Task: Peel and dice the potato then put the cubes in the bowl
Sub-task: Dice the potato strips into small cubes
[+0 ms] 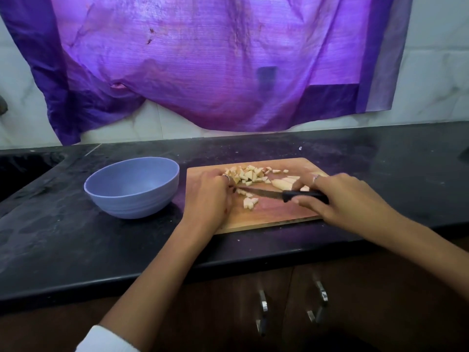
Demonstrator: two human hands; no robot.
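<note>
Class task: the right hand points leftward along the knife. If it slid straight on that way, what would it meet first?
Probably the left hand: from the right hand, the knife tip already reaches it, though depth is unclear.

purple cloth [203,67] on tiled wall | black counter [76,237] | cabinet handles [264,311] (metal)

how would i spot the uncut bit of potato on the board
Find the wooden cutting board on the black counter. Just beyond the knife, by the right hand, lie long pale potato slices, far bigger than the small cubes nearby.
</note>
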